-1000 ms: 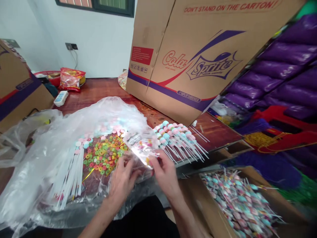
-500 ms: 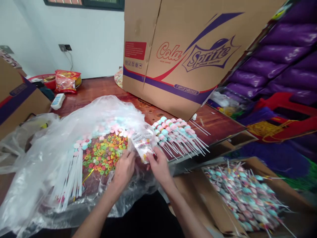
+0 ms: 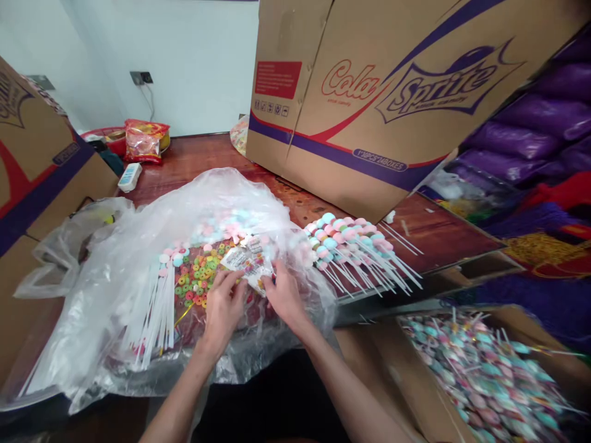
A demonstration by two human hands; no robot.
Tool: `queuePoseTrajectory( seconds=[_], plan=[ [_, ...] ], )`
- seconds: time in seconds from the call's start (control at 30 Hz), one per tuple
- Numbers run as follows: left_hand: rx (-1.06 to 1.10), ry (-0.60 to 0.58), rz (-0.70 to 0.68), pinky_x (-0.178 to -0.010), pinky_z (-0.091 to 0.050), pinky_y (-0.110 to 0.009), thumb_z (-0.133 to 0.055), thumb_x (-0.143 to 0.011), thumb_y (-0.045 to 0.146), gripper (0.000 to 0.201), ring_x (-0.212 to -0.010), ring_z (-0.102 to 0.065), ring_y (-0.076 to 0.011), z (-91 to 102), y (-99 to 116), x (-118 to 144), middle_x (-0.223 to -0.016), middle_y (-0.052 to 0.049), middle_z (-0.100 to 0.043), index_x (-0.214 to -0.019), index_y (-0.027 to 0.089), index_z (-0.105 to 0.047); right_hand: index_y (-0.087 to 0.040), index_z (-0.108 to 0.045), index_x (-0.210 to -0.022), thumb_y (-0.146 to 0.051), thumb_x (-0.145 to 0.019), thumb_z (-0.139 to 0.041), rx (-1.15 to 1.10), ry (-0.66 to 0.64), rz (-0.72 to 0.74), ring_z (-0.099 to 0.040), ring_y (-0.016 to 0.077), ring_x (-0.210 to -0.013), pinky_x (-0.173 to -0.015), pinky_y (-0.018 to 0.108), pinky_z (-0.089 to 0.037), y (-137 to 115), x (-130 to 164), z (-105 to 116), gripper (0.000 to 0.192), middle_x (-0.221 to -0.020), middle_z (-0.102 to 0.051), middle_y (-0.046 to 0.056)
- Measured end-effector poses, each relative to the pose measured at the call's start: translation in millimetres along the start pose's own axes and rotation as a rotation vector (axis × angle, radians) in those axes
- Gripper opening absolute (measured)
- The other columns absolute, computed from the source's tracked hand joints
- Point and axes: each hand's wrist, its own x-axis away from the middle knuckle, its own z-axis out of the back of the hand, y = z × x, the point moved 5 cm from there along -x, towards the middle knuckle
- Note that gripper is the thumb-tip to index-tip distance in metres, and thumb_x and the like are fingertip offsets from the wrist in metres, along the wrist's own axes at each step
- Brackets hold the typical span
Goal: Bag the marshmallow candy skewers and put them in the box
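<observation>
A small printed plastic candy bag is held up over the table. My right hand pinches its lower right edge, fingers closed. My left hand has its fingers closed at the bag's lower left edge; the fingertips are partly hidden. Under and beside the bag lie many coloured ring candies. To their left, white sticks lie in a bundle, with pink and blue marshmallows near their upper ends. A large clear plastic sheet surrounds all this.
Marshmallow skewers lie in rows on the right of the table. Below, an open carton holds many wrapped skewers. A big cardboard box stands behind, another box at left. A red candy packet sits at the back.
The bag has moved left over the ring candies, and my left hand has come to its edge. My right hand stays on it. The view has turned slightly left.
</observation>
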Motion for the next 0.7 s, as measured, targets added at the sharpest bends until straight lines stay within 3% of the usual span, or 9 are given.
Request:
queuePoseTrajectory(
  seconds=[0.1,0.27,0.53,0.7],
  plan=[
    [-0.238,-0.091,0.109,-0.074,-0.052,-0.033,-0.056,-0.094,0.027,0.021,-0.082,-0.068,-0.0216,-14.3,-0.3,-23.5,-0.097,-0.009,-0.069,-0.108,0.019,-0.07,-0.014,-0.06,-0.114,-0.018,-0.087,-0.055,0.26,-0.006,0.037,-0.065,0.0269,-0.097,-0.082,0.035,-0.05,-12.3,1.0,1.8,0.028,-0.106,-0.069,0.014],
    [-0.526,-0.177,0.24,-0.072,-0.051,-0.036,-0.066,-0.088,0.041,0.037,-0.099,-0.067,-0.031,-36.4,2.0,-40.2,-0.113,-0.013,-0.067,-0.115,0.017,-0.063,-0.017,-0.065,-0.112,-0.032,-0.098,-0.052,0.564,0.004,0.032,-0.065,0.0252,-0.082,-0.063,0.031,-0.045,-19.2,6.0,8.0,0.024,-0.108,-0.065,0.017],
    [-0.438,-0.067,0.181,-0.071,-0.047,-0.033,-0.059,-0.093,0.039,0.029,-0.09,-0.067,-0.025,-39.2,-3.4,-38.6,-0.11,-0.009,-0.068,-0.116,0.022,-0.063,-0.021,-0.072,-0.096,-0.019,-0.096,-0.055,0.313,0.193,0.095,-0.063,0.0203,-0.085,-0.068,0.028,-0.044,-4.0,1.4,16.0,0.018,-0.102,-0.067,0.008],
    [-0.422,-0.036,0.15,-0.07,-0.045,-0.03,-0.06,-0.092,0.041,0.029,-0.085,-0.066,-0.0234,-33.9,-11.4,-27.4,-0.104,-0.009,-0.067,-0.114,0.023,-0.064,-0.019,-0.071,-0.104,-0.026,-0.093,-0.061,0.273,0.174,0.1,-0.063,0.0225,-0.084,-0.066,0.029,-0.043,-1.8,3.3,10.1,0.016,-0.102,-0.068,0.009]
  ],
)
